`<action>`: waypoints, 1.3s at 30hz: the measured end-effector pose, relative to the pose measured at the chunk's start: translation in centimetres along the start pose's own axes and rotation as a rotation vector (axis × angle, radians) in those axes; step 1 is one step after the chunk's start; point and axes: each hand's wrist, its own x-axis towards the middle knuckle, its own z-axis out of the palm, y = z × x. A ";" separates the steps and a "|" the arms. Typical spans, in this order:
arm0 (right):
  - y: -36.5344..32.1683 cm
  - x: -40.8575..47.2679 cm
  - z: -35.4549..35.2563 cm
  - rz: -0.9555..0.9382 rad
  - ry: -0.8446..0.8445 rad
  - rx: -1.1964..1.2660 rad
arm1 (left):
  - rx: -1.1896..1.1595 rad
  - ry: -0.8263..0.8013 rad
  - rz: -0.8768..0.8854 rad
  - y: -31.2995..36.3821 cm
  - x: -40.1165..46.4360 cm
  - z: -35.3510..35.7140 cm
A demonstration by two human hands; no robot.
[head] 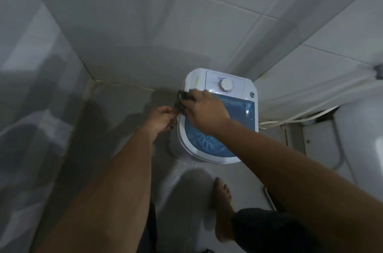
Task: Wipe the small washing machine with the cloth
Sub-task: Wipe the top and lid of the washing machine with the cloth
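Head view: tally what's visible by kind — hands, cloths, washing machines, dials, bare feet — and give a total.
Hands: 2 (left, right)
Cloths: 1
Washing machines: 1
Dials: 1
Bare feet: 1
Total: 6

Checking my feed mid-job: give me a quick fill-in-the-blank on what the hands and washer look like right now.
1. The dark cloth is held by the ___ hand.
2. The washing machine has a see-through lid tinted ___.
3. The left hand is at the machine's ___ edge.
4. The white dial sits on the ___ panel.

Missing words: right; blue; left; control
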 end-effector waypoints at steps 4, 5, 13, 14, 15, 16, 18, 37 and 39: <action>1.4 -1.9 0.5 -0.211 -0.023 -0.047 | 0.000 0.014 -0.004 0.1 -0.3 0.2; 2.2 -0.5 0.2 -0.140 -0.015 -0.084 | -0.001 0.011 -0.010 0.2 -0.3 0.2; 1.5 5.1 -0.3 0.167 0.021 -0.031 | 0.013 0.000 -0.017 0.3 -0.7 0.0; 0.8 3.2 0.3 0.136 0.039 0.017 | 0.012 -0.006 -0.021 0.4 -0.7 0.0; 0.2 0.9 0.6 0.084 0.042 0.071 | 0.009 -0.015 -0.028 0.4 -0.7 0.0; -0.4 -1.3 0.8 -0.001 0.027 0.125 | 0.002 -0.020 -0.033 0.5 -0.7 0.0; -0.5 -4.8 0.5 -0.190 -0.063 0.285 | -0.012 -0.012 -0.032 0.6 -0.7 0.1; 5.2 2.5 -0.2 -0.193 0.131 0.262 | 0.011 -0.003 -0.035 0.4 -0.6 0.1; 7.3 5.1 -1.4 -0.001 0.243 0.245 | 0.024 -0.002 -0.037 0.3 -0.6 0.0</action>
